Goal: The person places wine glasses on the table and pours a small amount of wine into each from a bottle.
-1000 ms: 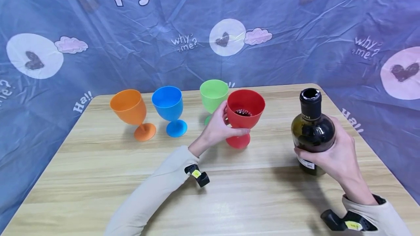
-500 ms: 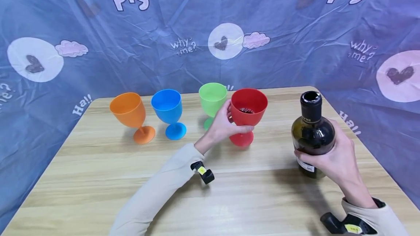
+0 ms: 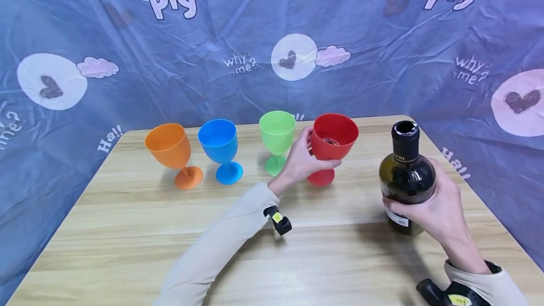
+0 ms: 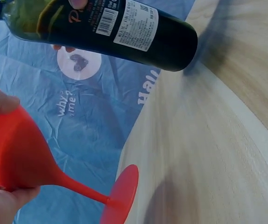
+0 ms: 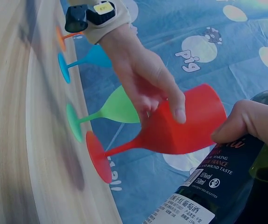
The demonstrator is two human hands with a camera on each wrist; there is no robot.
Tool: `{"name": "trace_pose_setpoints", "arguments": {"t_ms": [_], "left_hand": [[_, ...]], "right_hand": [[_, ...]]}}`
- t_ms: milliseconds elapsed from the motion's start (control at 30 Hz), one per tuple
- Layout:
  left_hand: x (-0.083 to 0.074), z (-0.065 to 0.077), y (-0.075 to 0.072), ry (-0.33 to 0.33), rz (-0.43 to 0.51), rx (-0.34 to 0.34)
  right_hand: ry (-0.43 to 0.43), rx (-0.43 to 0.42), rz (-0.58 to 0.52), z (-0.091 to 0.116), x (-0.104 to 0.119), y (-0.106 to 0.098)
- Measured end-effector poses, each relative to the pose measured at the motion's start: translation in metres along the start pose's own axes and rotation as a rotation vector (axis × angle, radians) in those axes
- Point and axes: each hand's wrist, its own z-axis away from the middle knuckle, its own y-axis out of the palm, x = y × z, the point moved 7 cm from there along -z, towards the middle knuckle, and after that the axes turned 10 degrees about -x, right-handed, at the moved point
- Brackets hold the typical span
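Note:
My left hand (image 3: 301,157) grips the bowl of a red goblet (image 3: 334,138), thumb across its near side. Dark liquid with bubbles shows inside the bowl. In the left wrist view the goblet's round foot (image 4: 127,191) is close over the wooden table. At the right, my right hand (image 3: 439,207) grips a dark wine bottle (image 3: 406,174) round its body, neck up and mouth uncovered. White printed labels (image 4: 136,25) show on the bottle's side in the left wrist view. Just left of the red goblet stands a light green goblet (image 3: 277,133).
Farther left along the back of the wooden table (image 3: 127,230) stand a blue goblet (image 3: 218,143) and an orange goblet (image 3: 170,148). A blue printed cloth (image 3: 204,51) hangs behind the table and along its sides.
My left hand has moved right with the red goblet, away from the green one and toward the bottle. The right hand still holds the bottle in about the same spot.

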Motion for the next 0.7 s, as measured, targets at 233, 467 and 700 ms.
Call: {"name": "trace_pose_setpoints", "arguments": {"t_ms": [233,467,700], "left_hand": [[0.005,-0.006,0.007,-0.014,-0.049,-0.099],[0.013,-0.011,0.009,-0.037,-0.092,-0.179],[0.024,-0.016,0.013,-0.052,-0.096,-0.216]], "right_hand": [[-0.004,-0.004,0.002,0.000,-0.001,0.000],[0.001,-0.013,-0.004,0.001,-0.002,0.000],[0.015,-0.006,-0.016,0.002,-0.005,0.001]]}}
